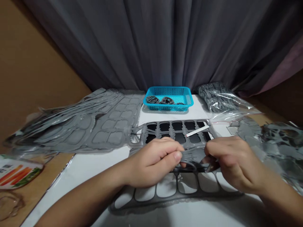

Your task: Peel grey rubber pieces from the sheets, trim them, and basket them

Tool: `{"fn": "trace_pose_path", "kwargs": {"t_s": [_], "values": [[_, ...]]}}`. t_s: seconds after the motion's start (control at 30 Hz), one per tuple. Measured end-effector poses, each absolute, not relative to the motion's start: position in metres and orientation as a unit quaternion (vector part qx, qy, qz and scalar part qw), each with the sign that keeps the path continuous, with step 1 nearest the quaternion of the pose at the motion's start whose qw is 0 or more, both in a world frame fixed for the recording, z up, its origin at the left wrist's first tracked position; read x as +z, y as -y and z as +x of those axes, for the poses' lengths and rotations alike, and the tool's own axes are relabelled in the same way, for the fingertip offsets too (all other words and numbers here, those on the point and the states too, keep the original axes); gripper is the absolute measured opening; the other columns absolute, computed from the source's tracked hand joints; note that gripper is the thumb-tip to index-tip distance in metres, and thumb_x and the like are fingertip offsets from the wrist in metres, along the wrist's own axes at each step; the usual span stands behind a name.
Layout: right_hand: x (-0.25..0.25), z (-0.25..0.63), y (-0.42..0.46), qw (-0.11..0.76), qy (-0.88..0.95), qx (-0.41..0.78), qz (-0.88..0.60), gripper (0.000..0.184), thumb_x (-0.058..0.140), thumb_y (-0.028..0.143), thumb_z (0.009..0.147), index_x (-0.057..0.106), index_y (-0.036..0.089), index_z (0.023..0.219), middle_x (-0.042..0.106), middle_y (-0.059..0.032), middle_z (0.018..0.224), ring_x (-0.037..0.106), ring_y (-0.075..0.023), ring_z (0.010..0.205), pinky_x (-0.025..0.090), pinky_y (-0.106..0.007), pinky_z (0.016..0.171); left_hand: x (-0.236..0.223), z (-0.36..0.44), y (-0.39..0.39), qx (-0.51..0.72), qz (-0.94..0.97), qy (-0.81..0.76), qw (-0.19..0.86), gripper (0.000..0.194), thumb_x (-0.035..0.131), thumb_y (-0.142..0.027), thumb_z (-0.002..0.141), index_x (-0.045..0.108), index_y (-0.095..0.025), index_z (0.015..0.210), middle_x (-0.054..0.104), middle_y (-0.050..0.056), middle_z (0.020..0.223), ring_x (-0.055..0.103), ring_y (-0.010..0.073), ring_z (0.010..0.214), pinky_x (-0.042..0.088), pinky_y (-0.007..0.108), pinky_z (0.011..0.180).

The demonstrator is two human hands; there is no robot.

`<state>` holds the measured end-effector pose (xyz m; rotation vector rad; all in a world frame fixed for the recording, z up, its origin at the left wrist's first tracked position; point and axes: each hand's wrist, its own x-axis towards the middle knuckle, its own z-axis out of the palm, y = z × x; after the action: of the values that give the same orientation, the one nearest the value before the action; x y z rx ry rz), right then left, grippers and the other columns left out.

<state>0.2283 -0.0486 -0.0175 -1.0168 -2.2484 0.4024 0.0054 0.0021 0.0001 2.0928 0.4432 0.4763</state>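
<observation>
My left hand (156,160) is closed, thumb and forefinger pinching a thin grey, rubbery ring-shaped strip (189,164). My right hand (236,164) is also closed, a short way to the right. A dark, shiny bit shows below its fingers, but I cannot make out what it is. Under both hands lies a grey moulded sheet (175,195) with rows of rounded openings. Its middle is partly hidden by the hands. Just behind them, a white strip with a reddish tip (197,130) rests on the sheet's far part, where black shows through the openings.
A blue plastic basket (168,107) at the back holds several dark looped pieces. Stacked grey moulded sheets (111,126) spread out on the left. A clear bag of dark pieces (217,96) lies back right, with grey scraps (281,142) nearer. A carrot-printed package (19,171) sits at left.
</observation>
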Motion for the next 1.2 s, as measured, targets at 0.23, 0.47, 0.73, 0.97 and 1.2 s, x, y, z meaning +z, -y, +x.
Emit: {"fn": "trace_pose_path", "kwargs": {"t_s": [0.23, 0.47, 0.73, 0.97, 1.2], "values": [[-0.019, 0.22, 0.051, 0.322, 0.837, -0.023, -0.441, 0.042, 0.025, 0.022, 0.095, 0.04, 0.02, 0.056, 0.042, 0.0017, 0.045, 0.038, -0.0098, 0.041, 0.024, -0.027, 0.046, 0.0, 0.009, 0.0, 0.173, 0.846, -0.18, 0.47, 0.027, 0.035, -0.021, 0.093, 0.054, -0.014, 0.076, 0.057, 0.002, 0.073, 0.052, 0.0139, 0.077, 0.04, 0.024, 0.074], [-0.02, 0.216, 0.048, 0.319, 0.829, -0.092, -0.45, 0.045, 0.026, 0.021, 0.094, 0.041, 0.02, 0.051, 0.038, 0.0026, 0.043, 0.034, -0.01, 0.04, 0.022, -0.026, 0.045, 0.0, 0.01, 0.0, 0.145, 0.848, -0.179, 0.477, 0.028, 0.034, -0.02, 0.093, 0.055, -0.013, 0.077, 0.055, 0.002, 0.073, 0.052, 0.0134, 0.076, 0.04, 0.024, 0.072], [-0.021, 0.216, 0.048, 0.314, 0.824, -0.123, -0.455, 0.046, 0.028, 0.022, 0.094, 0.043, 0.02, 0.05, 0.038, 0.0022, 0.043, 0.034, -0.0109, 0.04, 0.021, -0.028, 0.045, 0.001, 0.011, 0.0, 0.126, 0.855, -0.176, 0.471, 0.031, 0.032, -0.022, 0.094, 0.056, -0.013, 0.077, 0.056, 0.002, 0.071, 0.053, 0.0141, 0.073, 0.04, 0.024, 0.069], [-0.019, 0.213, 0.049, 0.314, 0.824, -0.141, -0.451, 0.048, 0.029, 0.022, 0.094, 0.042, 0.02, 0.049, 0.038, 0.0022, 0.042, 0.033, -0.0108, 0.039, 0.02, -0.028, 0.045, 0.002, 0.011, 0.001, 0.108, 0.852, -0.181, 0.48, 0.032, 0.031, -0.024, 0.095, 0.057, -0.013, 0.081, 0.057, 0.003, 0.075, 0.053, 0.0141, 0.075, 0.04, 0.024, 0.07], [-0.021, 0.214, 0.05, 0.303, 0.817, -0.163, -0.463, 0.049, 0.03, 0.023, 0.094, 0.045, 0.019, 0.048, 0.041, 0.0014, 0.042, 0.035, -0.0108, 0.04, 0.02, -0.028, 0.046, 0.001, 0.011, 0.001, 0.101, 0.85, -0.185, 0.482, 0.033, 0.03, -0.026, 0.096, 0.057, -0.013, 0.083, 0.055, 0.002, 0.074, 0.052, 0.0131, 0.073, 0.039, 0.023, 0.069]]}}
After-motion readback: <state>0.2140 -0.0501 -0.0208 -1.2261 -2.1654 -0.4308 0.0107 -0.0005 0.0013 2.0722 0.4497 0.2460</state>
